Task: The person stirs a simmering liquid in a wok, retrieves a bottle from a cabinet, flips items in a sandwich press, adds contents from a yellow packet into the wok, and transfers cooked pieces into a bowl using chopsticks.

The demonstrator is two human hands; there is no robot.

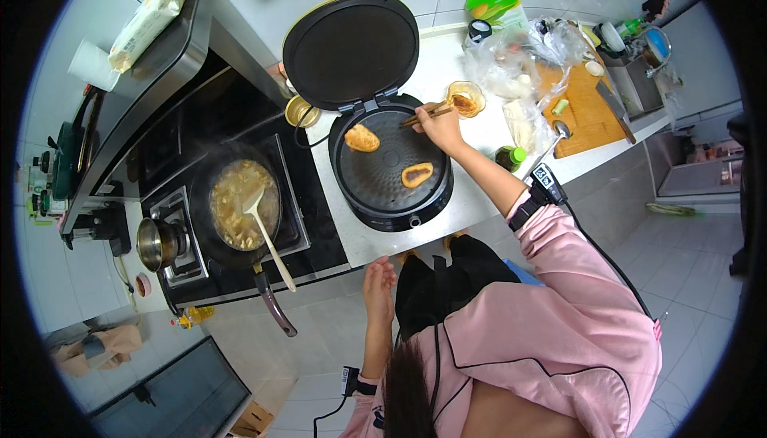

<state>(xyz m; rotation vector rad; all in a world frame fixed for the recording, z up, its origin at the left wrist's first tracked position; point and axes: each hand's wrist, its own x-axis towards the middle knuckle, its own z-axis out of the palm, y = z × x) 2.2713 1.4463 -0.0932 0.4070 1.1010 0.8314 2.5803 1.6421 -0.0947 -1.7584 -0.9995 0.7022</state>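
My right hand [440, 129] holds a pair of wooden chopsticks [424, 116], their tips over the upper right rim of a round black electric griddle [383, 171]. The griddle's lid [351, 52] stands raised at the back. On the plate lie two browned pieces of food, one at the upper left [362, 138] and one at the lower right [417, 174]. A glass bowl [465, 99] with a browned piece in it is just beyond my right hand. My left hand [379, 285] hangs before the counter's front edge with fingers slightly curled, holding nothing.
Left of the griddle, a wok [207, 234] of stew with a spatula [269, 240] in it sits on the hob, its handle jutting past the edge. A small metal pot [156, 244] stands farther left. At right are a green-capped jar [510, 158], plastic bags, and a cutting board [584, 117] with a knife [611, 101].
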